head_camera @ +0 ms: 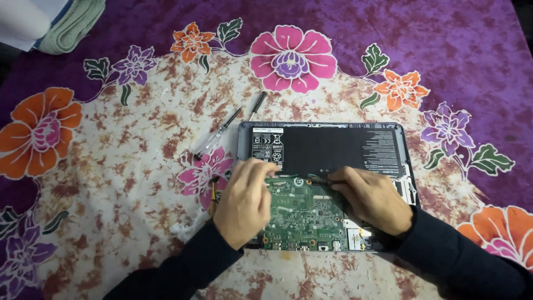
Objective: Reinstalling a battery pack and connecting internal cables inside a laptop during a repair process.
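Opened laptop (327, 183) flat on flowered cloth (139, 139) | left hand (244, 200) fingers curled, pinching at circuit board (300, 214) top edge | right hand (369, 197) pinches thin black cable (311, 180) beside battery (327, 149) | advice: ease connector straight, no yanking | two screwdrivers (222, 133) near, untouched

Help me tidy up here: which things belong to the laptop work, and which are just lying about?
In use: opened laptop, its green circuit board, black battery, left hand and right hand at the board's top edge.

Lying about: two screwdrivers, folded cloth, flowered tablecloth.
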